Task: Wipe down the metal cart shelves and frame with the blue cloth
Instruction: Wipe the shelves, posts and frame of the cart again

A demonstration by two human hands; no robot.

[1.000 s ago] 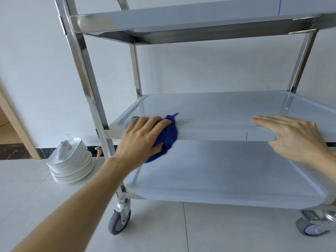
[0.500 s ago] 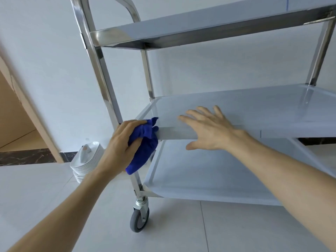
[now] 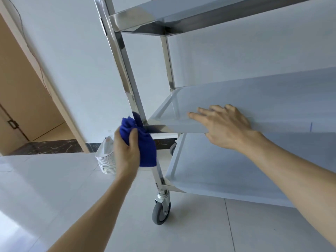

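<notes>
1. The left hand (image 3: 127, 151) has its fingers and thumb curled tight round the bunched cloth (image 3: 143, 142), gripping it. The cloth is pressed against the cart's front left post (image 3: 127, 70), at the corner where the middle shelf (image 3: 254, 99) joins it; a loose end hangs below the hand.
2. The right hand (image 3: 225, 124) lies flat on the front edge of the middle shelf, near its left corner, fingers straight and slightly spread, thumb under the rim. It holds nothing.
3. The top shelf (image 3: 163, 17) sits above, and the bottom shelf (image 3: 227, 171) below, with a caster (image 3: 161, 211) under its front left corner on the tiled floor (image 3: 54, 188).
4. A stack of white plates (image 3: 107, 160) stands on the floor by the wall, behind the left hand, which hides part of it.
5. A doorway (image 3: 27, 106) opens at far left.
6. Compared with half a second ago, the cloth has moved off the shelf's front edge onto the post, and the right hand has stayed on the shelf edge.
</notes>
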